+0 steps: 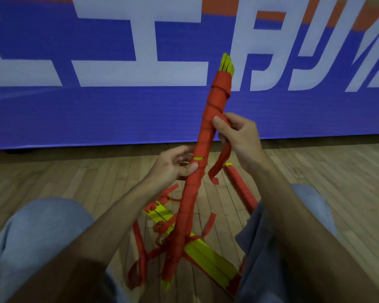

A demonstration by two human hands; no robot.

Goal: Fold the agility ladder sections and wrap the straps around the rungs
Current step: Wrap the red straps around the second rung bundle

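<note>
A bundle of yellow ladder rungs wound in red strap (204,136) stands tilted in front of me, its yellow tips showing at the top and bottom. My left hand (173,167) grips the bundle at its middle, thumb across the wrap. Higher up, my right hand (239,138) pinches the red strap against the bundle, and the strap's loose end (219,165) hangs curled below it. Under the bundle, a stack of unwrapped yellow rungs (206,252) lies on the floor with loose red straps (140,248) around it.
A second strap-wrapped bundle (241,189) lies on the wooden floor (74,176) beside my right knee. My knees (42,226) in grey-blue shorts frame the work. A blue banner with white letters (118,106) stands close ahead.
</note>
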